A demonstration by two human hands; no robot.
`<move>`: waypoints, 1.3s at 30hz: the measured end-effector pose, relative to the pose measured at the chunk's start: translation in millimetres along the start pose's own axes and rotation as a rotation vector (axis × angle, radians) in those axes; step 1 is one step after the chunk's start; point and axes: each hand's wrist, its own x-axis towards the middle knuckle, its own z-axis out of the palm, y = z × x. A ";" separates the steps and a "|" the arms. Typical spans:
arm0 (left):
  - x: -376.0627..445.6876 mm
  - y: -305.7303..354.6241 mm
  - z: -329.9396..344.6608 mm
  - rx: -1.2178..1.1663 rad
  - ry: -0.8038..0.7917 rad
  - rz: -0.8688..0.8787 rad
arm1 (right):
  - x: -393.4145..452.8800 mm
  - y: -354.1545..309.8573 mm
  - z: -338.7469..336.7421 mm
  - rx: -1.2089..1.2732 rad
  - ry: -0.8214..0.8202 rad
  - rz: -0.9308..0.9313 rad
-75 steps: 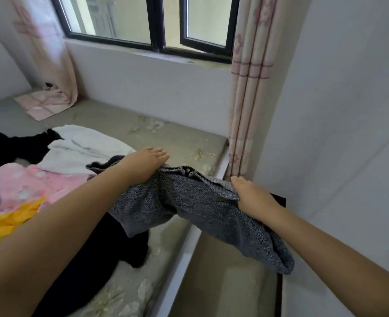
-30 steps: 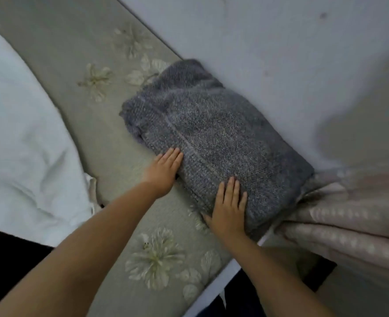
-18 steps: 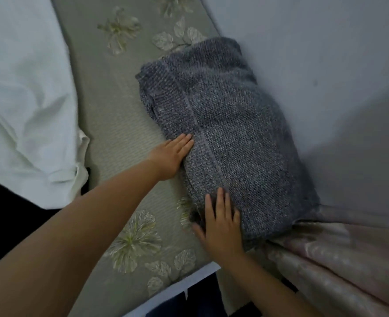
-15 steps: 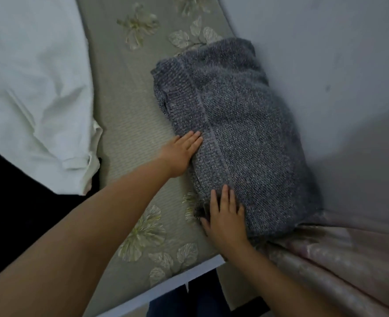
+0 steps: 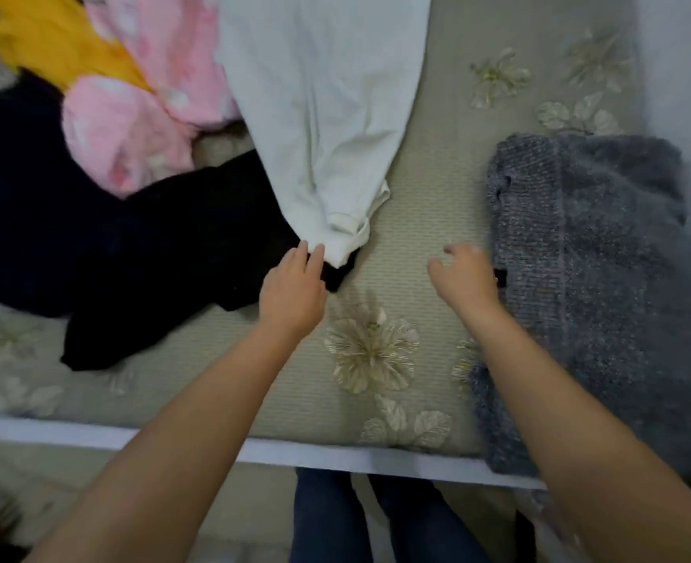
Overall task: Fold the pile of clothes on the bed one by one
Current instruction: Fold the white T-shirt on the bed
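Note:
A folded grey knitted sweater [image 5: 603,286] lies at the right end of the bed by the wall. To its left is the pile: a white garment [image 5: 323,115] draped over a black garment [image 5: 153,253], with a pink fleece piece [image 5: 141,119] and a yellow piece [image 5: 51,46] behind. My left hand [image 5: 293,288] reaches out with straight fingers, its tips at the cuff of the white garment where it overlaps the black one. My right hand [image 5: 463,276] hovers over the mattress just left of the sweater, fingers loosely curled, holding nothing.
The mattress [image 5: 417,221] has a beige woven cover with flower patterns. Its white front edge [image 5: 295,453] runs across the lower frame, with my legs in blue jeans [image 5: 376,518] below it. A pale wall [image 5: 685,54] borders the bed on the right.
Both hands have left the folded grey sweater. My view has swung left to the pile, and my left hand has reached to the white garment's cuff.

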 end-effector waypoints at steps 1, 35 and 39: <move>-5.0 -18.9 -6.5 0.002 0.019 -0.055 | 4.1 -22.5 9.9 -0.010 -0.028 -0.079; 28.0 -287.6 37.9 -0.056 -0.305 -0.045 | -7.0 -145.6 155.4 -0.268 0.352 -0.107; 15.7 -257.4 16.5 -0.218 -0.037 -0.054 | -48.3 -124.9 169.2 -0.215 0.396 -0.223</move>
